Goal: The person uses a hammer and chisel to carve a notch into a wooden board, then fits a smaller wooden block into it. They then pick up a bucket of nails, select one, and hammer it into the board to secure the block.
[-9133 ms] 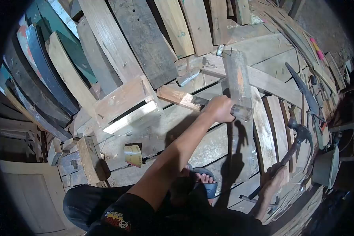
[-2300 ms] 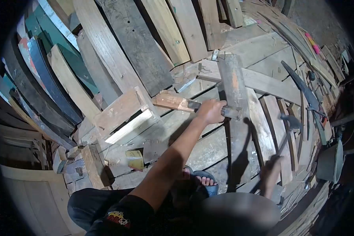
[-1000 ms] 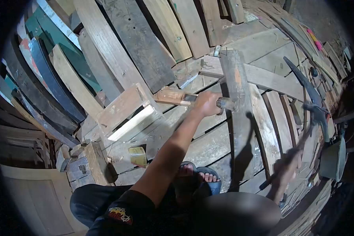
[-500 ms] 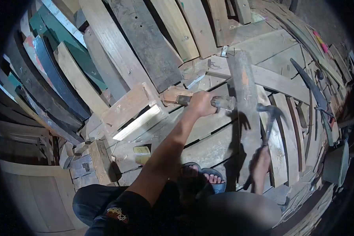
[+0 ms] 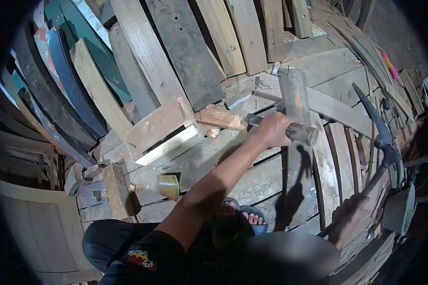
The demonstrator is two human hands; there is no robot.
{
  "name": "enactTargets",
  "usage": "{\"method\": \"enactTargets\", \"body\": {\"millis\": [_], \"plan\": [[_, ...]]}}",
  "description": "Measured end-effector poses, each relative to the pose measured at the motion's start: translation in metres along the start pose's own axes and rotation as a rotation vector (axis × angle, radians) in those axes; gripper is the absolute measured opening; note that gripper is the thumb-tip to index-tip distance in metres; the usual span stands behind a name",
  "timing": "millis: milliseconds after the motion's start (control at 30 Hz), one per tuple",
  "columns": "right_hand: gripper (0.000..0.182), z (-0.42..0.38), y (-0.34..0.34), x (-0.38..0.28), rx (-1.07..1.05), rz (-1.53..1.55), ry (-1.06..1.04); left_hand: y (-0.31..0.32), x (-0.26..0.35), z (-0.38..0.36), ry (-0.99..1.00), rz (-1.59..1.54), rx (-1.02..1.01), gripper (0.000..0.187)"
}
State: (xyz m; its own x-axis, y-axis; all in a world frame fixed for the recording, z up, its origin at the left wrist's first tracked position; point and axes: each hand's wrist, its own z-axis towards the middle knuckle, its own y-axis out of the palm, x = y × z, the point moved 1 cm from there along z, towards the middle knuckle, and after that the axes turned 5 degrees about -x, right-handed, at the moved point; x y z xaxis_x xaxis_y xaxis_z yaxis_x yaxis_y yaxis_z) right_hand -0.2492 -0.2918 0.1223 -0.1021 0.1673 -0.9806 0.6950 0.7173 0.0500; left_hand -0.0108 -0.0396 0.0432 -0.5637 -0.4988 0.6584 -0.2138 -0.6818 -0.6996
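Observation:
My left hand (image 5: 273, 129) is closed around what looks like a chisel, with a thick round wooden handle (image 5: 302, 134) and a dark flat end poking out on the left. It overlaps a long worn grey plank (image 5: 297, 183). Off to the right, my right hand (image 5: 349, 216), partly blurred, grips the shaft of a claw hammer (image 5: 373, 182), whose head lies far from the left hand. A split, chipped wood block (image 5: 221, 118) sits just left of the dark end. Beside it is a nailed piece of two boards (image 5: 162, 130).
Boards of several colours (image 5: 183, 52) lean in a row at the back. Short wood blocks (image 5: 119, 190) and a roll of tape (image 5: 169, 186) lie left of my sandalled feet (image 5: 253, 218). On the right are a long dark curved tool (image 5: 366, 102) and thin wood strips (image 5: 361, 40).
My left hand has moved right with the chisel-like tool, away from the chipped block. My right hand has swung the hammer out to the right.

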Motion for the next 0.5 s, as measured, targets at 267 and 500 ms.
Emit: {"method": "enactTargets", "body": {"millis": [267,500], "plan": [[0.056,-0.012,0.023,0.008,-0.135,-0.091,0.055,0.023,-0.047,-0.008,-0.088,-0.011,0.083,0.025],[0.051,0.01,0.01,-0.007,-0.166,-0.114,-0.089,0.012,-0.041,-0.003,-0.149,-0.063,0.115,0.026]]}}
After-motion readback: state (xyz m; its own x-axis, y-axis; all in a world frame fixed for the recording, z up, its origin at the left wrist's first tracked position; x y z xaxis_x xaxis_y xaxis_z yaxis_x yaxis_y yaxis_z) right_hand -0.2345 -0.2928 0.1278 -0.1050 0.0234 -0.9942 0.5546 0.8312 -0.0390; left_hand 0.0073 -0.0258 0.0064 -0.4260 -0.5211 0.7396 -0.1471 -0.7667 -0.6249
